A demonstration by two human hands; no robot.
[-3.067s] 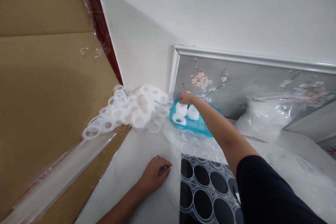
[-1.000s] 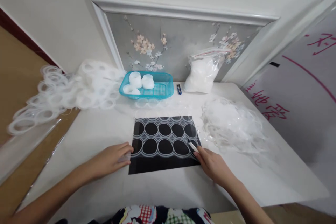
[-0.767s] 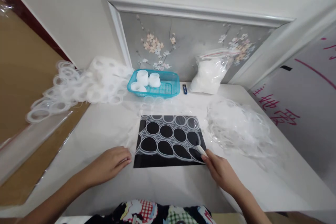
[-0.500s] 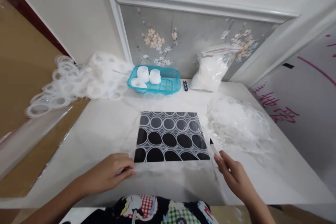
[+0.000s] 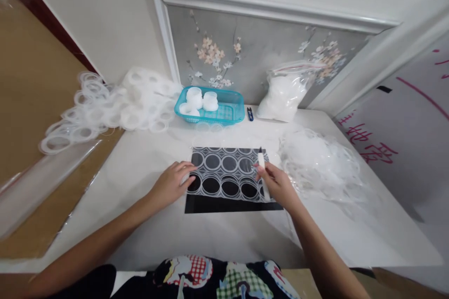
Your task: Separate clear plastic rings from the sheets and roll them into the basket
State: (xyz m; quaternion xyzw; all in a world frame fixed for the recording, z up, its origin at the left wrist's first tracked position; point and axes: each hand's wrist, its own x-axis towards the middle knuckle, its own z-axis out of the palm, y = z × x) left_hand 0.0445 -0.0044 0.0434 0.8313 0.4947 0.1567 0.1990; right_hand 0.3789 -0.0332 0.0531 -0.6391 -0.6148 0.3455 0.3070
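Note:
A clear plastic sheet (image 5: 220,173) with rows of whitish ring outlines lies over a black mat (image 5: 224,204). Its near edge looks raised, and a plain black strip shows below it. My left hand (image 5: 172,181) is at the sheet's left edge, with fingers above and thumb below closing on it. At the right edge, my right hand (image 5: 277,186) holds a slim white-handled tool (image 5: 261,161), its dark pointed tip toward the back. The thumb and forefinger of that hand also touch the sheet's edge; whether they pinch it is hard to tell.
Clear ring-shaped scraps (image 5: 321,161) heap on the right, with punched sheets (image 5: 131,100) piled at the left. Behind stand a blue basket (image 5: 229,113) with stacked white discs, small dark thread snips (image 5: 250,114) and a filled zip bag (image 5: 280,96) against a framed picture (image 5: 224,51).
Both hands have moved inward and away from me onto the sheet's sides. The sheet's near edge has shifted back, baring black mat. The tool now points upward over the sheet's right side.

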